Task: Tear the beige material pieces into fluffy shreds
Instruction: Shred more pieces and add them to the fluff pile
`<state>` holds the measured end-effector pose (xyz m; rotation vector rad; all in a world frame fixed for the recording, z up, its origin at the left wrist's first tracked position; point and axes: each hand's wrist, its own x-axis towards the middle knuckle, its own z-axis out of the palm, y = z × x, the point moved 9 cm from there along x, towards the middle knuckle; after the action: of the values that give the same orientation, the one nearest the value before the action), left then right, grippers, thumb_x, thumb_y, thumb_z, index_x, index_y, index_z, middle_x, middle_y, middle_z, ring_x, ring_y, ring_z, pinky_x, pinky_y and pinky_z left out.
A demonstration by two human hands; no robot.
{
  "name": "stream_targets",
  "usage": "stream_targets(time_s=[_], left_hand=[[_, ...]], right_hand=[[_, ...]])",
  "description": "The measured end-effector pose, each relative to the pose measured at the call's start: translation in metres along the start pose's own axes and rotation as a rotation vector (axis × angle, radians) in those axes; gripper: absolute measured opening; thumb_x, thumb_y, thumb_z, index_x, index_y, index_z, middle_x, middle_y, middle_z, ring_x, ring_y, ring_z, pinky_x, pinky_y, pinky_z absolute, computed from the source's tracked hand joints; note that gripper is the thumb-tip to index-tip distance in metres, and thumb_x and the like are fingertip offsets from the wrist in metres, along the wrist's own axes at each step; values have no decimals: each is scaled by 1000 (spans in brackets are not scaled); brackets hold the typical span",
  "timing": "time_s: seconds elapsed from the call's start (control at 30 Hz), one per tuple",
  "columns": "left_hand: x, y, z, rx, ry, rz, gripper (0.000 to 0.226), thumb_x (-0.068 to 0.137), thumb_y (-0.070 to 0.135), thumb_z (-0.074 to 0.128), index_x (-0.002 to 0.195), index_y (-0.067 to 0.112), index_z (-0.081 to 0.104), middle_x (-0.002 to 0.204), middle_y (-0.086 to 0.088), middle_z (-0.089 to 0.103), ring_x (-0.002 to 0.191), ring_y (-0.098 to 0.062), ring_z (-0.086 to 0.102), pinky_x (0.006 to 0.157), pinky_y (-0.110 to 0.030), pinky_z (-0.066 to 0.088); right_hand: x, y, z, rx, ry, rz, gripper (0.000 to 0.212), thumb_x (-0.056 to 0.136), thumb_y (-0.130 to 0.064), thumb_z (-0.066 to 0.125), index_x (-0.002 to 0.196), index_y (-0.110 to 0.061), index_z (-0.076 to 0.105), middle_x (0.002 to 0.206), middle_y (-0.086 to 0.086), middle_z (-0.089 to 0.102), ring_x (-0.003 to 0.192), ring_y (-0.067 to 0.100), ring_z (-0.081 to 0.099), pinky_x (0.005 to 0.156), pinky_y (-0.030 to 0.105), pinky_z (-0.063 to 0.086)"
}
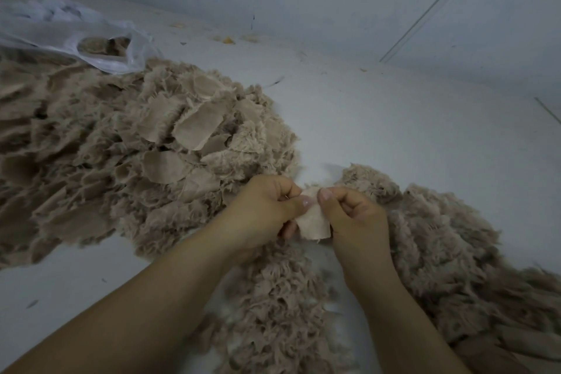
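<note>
Hands: both meet in the near middle, thumbs almost touching, sharing one small flat beige fabric piece (312, 217).
Left hand (267, 206): fingers curled in, thumb pinching the left edge of that piece near its top.
Right hand (353, 212): same deal on the right edge, thumb and curled fingers clamped on it, so the piece hangs between the two hands with a frayed bottom edge.
Fabric piece: smooth side faces the camera, held just above the fluff, not lying on the floor.
Big heap of untorn beige fuzzy pieces (145, 149): fills the left side, lots of flat backings showing among the fur, running off the left edge.
Fluffy beige shredded pile (434, 240): right of the hands, stretching to the near right corner, way looser and woollier looking.
Strip of fluffy shreds (279, 307): sits between the forearms, runs to the near edge.
Clear plastic bag (69, 30): far left, crumpled, touching the far edge of the big heap, some beige stuff visible through its opening.
Pale grey floor (379, 118): bits of lint and small yellowish crumbs scattered on the far part.
</note>
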<state>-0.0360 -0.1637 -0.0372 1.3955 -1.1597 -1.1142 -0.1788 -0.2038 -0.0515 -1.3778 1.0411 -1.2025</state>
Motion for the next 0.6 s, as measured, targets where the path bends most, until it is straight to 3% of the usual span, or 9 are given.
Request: stream_targets(time_s=[0.1, 0.13, 0.2, 0.23, 0.3, 0.37, 0.43, 0.5, 0.6], left_hand=[[2, 17, -31, -460, 223, 119, 19, 99, 3, 49, 82, 7, 59, 54, -10, 57, 38, -14, 44, 39, -19, 34], [2, 25, -42, -648, 279, 215, 10, 99, 3, 48, 95, 4, 57, 71, -14, 66, 48, -18, 54, 44, -24, 43], [5, 32, -46, -781, 283, 327, 22, 95, 0, 53, 116, 4, 51, 111, -15, 67, 80, -25, 67, 63, -34, 56], [7, 30, -38, -702, 252, 317, 26, 93, -5, 54, 117, 7, 51, 117, -14, 64, 87, -26, 67, 67, -36, 57], [12, 20, -11, -308, 169, 233, 27, 92, -10, 54, 105, 13, 58, 108, -11, 65, 79, -22, 67, 62, -34, 56], [24, 9, 14, 230, 100, 199, 21, 89, 0, 61, 99, 18, 62, 101, -4, 66, 71, -18, 62, 62, -31, 52], [37, 6, 28, 647, 87, 227, 21, 88, 17, 67, 108, 15, 63, 104, -1, 63, 79, -15, 57, 73, -25, 46], [50, 9, 34, 828, 73, 225, 28, 87, 28, 67, 108, 11, 59, 100, -3, 60, 87, -20, 57, 76, -31, 48], [58, 18, 49, 992, 16, 256, 22, 88, 27, 60, 71, 20, 48, 73, 0, 46, 72, -25, 56, 55, -34, 43]], right_hand=[[2, 1, -11, 53, 110, -17, 21, 100, -12, 58, 86, -6, 71, 67, 0, 68, 59, 8, 58, 55, 22, 49], [3, 1, -17, 91, 158, -21, 21, 102, -12, 54, 90, -4, 70, 67, -2, 67, 59, 6, 56, 55, 20, 47], [5, 1, -27, 178, 242, -30, 22, 105, -11, 49, 94, -7, 68, 71, -6, 67, 64, 4, 58, 60, 17, 49], [5, 2, -30, 216, 276, -26, 21, 105, -11, 48, 95, -11, 67, 76, -6, 68, 68, 4, 61, 63, 16, 50], [5, 4, -31, 269, 310, -6, 20, 105, -12, 49, 97, -14, 67, 89, 0, 71, 80, 6, 68, 70, 15, 53], [5, 5, -29, 286, 310, -1, 19, 105, -12, 48, 100, -15, 67, 103, 5, 72, 94, 10, 71, 77, 18, 54], [6, 3, -28, 283, 287, -23, 20, 105, -11, 47, 103, -14, 66, 111, 7, 71, 103, 13, 70, 83, 19, 54], [7, 1, -25, 291, 249, -40, 21, 105, -9, 46, 107, -13, 67, 115, 7, 71, 108, 13, 69, 87, 20, 54], [8, 3, -18, 305, 182, -36, 22, 105, -10, 47, 113, -12, 67, 119, 4, 71, 113, 12, 67, 89, 20, 53]])
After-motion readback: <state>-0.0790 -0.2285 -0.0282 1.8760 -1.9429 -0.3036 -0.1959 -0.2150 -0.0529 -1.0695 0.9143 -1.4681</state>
